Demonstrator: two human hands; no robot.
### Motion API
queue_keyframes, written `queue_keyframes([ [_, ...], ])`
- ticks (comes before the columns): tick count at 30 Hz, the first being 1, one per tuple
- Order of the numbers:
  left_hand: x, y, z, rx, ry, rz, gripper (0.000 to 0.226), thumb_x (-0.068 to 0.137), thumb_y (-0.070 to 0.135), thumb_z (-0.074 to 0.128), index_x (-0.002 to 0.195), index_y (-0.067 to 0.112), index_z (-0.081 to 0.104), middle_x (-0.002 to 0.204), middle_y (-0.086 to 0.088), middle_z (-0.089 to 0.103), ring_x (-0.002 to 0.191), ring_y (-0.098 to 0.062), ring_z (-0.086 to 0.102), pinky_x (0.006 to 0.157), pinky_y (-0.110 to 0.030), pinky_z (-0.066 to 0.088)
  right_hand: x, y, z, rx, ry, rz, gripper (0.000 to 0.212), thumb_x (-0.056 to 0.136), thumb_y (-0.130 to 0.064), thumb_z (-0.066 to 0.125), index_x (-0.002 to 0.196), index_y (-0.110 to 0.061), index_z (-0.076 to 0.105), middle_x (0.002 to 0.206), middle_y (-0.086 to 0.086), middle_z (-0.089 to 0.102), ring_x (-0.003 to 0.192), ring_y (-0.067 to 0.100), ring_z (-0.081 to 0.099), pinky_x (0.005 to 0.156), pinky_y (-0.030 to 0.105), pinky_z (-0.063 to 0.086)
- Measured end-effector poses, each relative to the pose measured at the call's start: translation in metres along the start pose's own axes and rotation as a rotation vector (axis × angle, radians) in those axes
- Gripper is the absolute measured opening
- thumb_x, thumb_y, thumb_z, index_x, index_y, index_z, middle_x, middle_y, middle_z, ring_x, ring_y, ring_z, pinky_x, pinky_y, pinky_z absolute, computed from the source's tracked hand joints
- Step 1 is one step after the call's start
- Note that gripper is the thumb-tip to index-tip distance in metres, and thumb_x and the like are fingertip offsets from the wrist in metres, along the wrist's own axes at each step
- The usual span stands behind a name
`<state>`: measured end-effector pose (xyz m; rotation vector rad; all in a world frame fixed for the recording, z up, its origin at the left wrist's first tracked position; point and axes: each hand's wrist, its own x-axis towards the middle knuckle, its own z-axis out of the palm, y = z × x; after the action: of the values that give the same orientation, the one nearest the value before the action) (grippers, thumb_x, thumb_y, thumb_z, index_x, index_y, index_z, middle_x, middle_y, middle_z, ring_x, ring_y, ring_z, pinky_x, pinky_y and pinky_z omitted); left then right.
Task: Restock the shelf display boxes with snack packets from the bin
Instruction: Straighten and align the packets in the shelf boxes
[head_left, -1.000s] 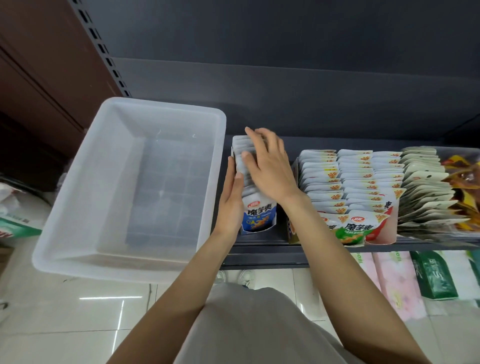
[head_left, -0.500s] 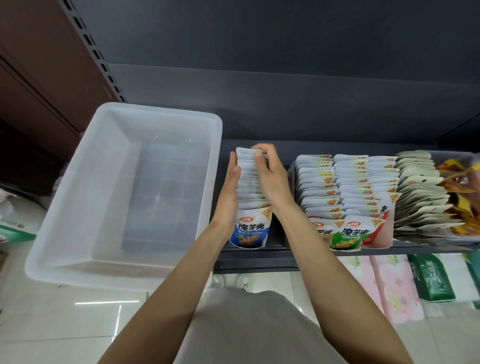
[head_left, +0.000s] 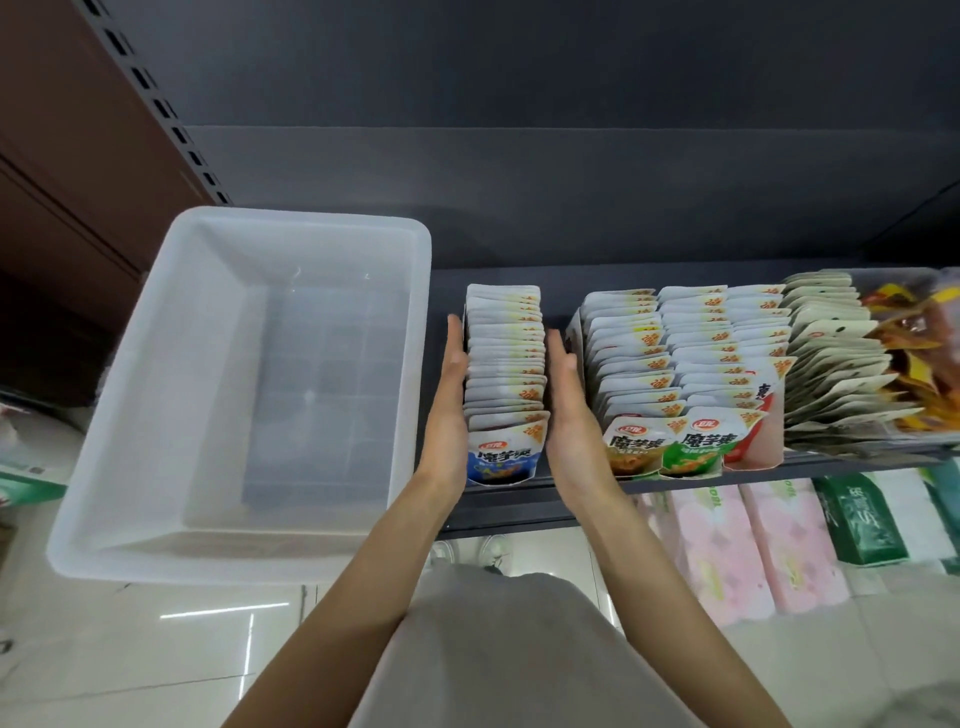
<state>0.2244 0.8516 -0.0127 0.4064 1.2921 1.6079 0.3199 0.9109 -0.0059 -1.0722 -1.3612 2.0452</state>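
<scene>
Pink tissue packs (head_left: 748, 551), green packs (head_left: 862, 519)

- We face a dark grey metal shelving back panel (head_left: 519, 130).
- To our left stands a reddish-brown wooden wall (head_left: 62, 171).
- Below us, glossy pale floor tiles (head_left: 130, 654) reflect a light.

Both forearms reach forward side by side, and the left hand (head_left: 451, 410) and the right hand (head_left: 570, 415) stand on edge with straight fingers, palms facing each other, a narrow space between them.
</scene>
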Motion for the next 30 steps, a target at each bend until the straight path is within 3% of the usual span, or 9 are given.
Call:
queue_keyframes([
  [2,0.001,-0.001,0.004,0.055,-0.008,0.017,0.06,0.093,0.048,0.033,0.149,0.035,0.015,0.141,0.009,0.046,0.117,-0.006,0.055,0.084,-0.019,0.052,-0.002,0.0,0.003,0.023,-0.009,0.01,0.028,0.098,-0.05,0.024,0.113,-0.053,0.047,0.103,-0.03,0.066,0.101,-0.008,0.06,0.084,0.018,0.047],
  [6,0.008,0.002,0.004,0.128,-0.033,-0.003,0.077,0.082,0.065,0.039,0.149,0.036,0.015,0.148,0.006,0.039,0.122,-0.009,0.052,0.084,-0.018,0.051,-0.002,-0.001,0.003,0.01,-0.008,0.003,0.032,0.098,-0.049,0.024,0.124,-0.049,0.042,0.11,-0.025,0.063,0.104,-0.005,0.061,0.084,0.019,0.049],
  [9,0.007,0.002,0.0,0.118,-0.024,0.016,0.065,0.093,0.057,0.035,0.149,0.037,0.01,0.149,0.006,0.036,0.121,-0.006,0.052,0.086,-0.019,0.051,-0.003,-0.001,0.001,-0.029,-0.037,-0.017,0.056,0.091,-0.055,0.027,0.146,-0.042,0.023,0.132,-0.018,0.052,0.116,-0.003,0.054,0.094,0.023,0.048],
  [13,0.003,0.003,-0.004,0.092,0.001,-0.034,0.097,0.072,0.075,0.053,0.15,0.032,0.015,0.148,0.0,0.04,0.128,-0.02,0.049,0.1,-0.037,0.046,-0.007,0.001,0.0,-0.079,-0.02,-0.034,0.07,0.089,-0.065,0.034,0.15,-0.037,0.015,0.151,-0.01,0.033,0.133,0.004,0.039,0.107,0.03,0.039],
  [16,-0.003,-0.001,-0.009,0.083,-0.008,-0.063,0.097,0.071,0.076,0.054,0.149,0.034,0.016,0.146,0.003,0.042,0.125,-0.018,0.051,0.097,-0.038,0.048,-0.019,0.009,-0.008,-0.114,0.036,-0.017,0.062,0.094,-0.059,0.031,0.15,-0.037,0.014,0.15,-0.016,0.031,0.122,-0.012,0.042,0.098,0.015,0.042],
  [19,-0.013,-0.01,-0.012,0.096,-0.001,-0.055,0.074,0.085,0.057,0.052,0.146,0.042,0.012,0.136,0.018,0.046,0.114,-0.002,0.056,0.086,-0.022,0.051,-0.041,0.021,-0.014,-0.14,0.037,0.027,0.065,0.088,-0.062,0.037,0.146,-0.043,0.014,0.151,-0.019,0.028,0.132,-0.006,0.033,0.109,0.023,0.03],
  [22,-0.021,-0.013,-0.008,0.145,-0.013,-0.076,0.078,0.079,0.049,0.05,0.145,0.046,0.01,0.133,0.021,0.046,0.115,-0.001,0.053,0.093,-0.025,0.048,-0.057,0.038,-0.016,-0.219,0.054,0.059,0.054,0.099,-0.029,0.044,0.148,-0.031,0.023,0.144,-0.018,0.039,0.129,-0.006,0.037,0.107,0.016,0.031],
  [24,-0.021,-0.012,-0.005,0.178,-0.021,-0.076,0.079,0.08,0.044,0.052,0.146,0.044,0.01,0.126,0.028,0.048,0.11,0.003,0.054,0.092,-0.024,0.048,-0.063,0.049,-0.015,-0.263,0.093,0.082,0.054,0.094,-0.008,0.047,0.144,-0.022,0.035,0.135,-0.013,0.051,0.123,-0.004,0.046,0.107,0.02,0.037],
  [30,-0.02,-0.016,0.012,0.227,-0.026,-0.051,0.066,0.092,0.026,0.053,0.141,0.044,0.012,0.129,0.021,0.044,0.115,-0.006,0.054,0.086,-0.018,0.05,-0.073,0.054,-0.016,-0.277,0.265,0.087,0.052,0.091,0.004,0.049,0.129,-0.03,0.043,0.112,-0.029,0.051,0.104,-0.018,0.048,0.078,-0.001,0.039],
])
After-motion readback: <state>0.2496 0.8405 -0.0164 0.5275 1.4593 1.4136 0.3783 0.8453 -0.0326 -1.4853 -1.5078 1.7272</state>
